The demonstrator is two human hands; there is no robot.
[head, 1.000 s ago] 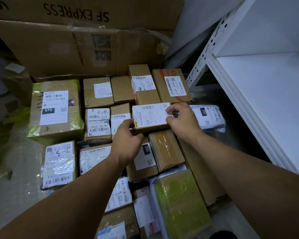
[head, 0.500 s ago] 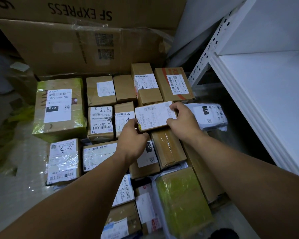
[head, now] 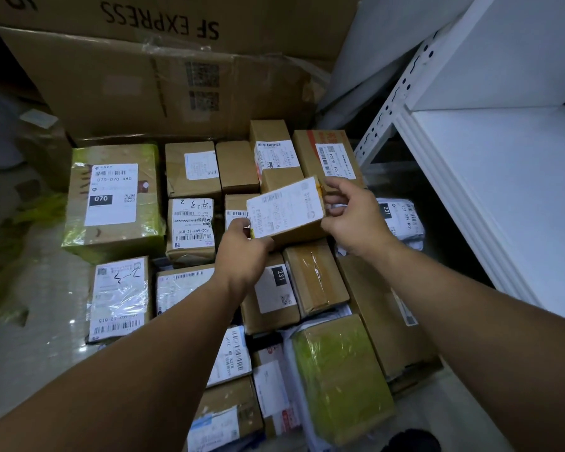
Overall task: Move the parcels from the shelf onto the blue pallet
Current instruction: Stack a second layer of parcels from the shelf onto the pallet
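A bare white shelf board (head: 503, 197) with a perforated upright fills the view at three o'clock. At twelve o'clock stand large brown cartons, the top one (head: 163, 24) printed SF EXPRESS. Below them small parcels lie packed edge to edge in rows.

In the middle of the view I hold one small brown parcel (head: 287, 212) with a white label across its top face. It is tilted, its right end higher than its left, above the packed rows; I cannot tell whether its underside touches the boxes beneath. My left hand (head: 242, 252) grips its corner at seven o'clock, fingers curled under the edge. My right hand (head: 353, 220) pinches its end at three o'clock, thumb on the near side and fingers wrapped round the far side.

From the held parcel, a green-wrapped box (head: 115, 197) marked 070 lies at nine o'clock, well apart. A grey mailer bag (head: 402, 220) marked 231 lies at three o'clock, just beyond my right hand. A brown box (head: 274, 291) with a 231 label sits at six o'clock, partly under my left wrist, and a second green-wrapped parcel (head: 340, 376) lies further along at five o'clock.
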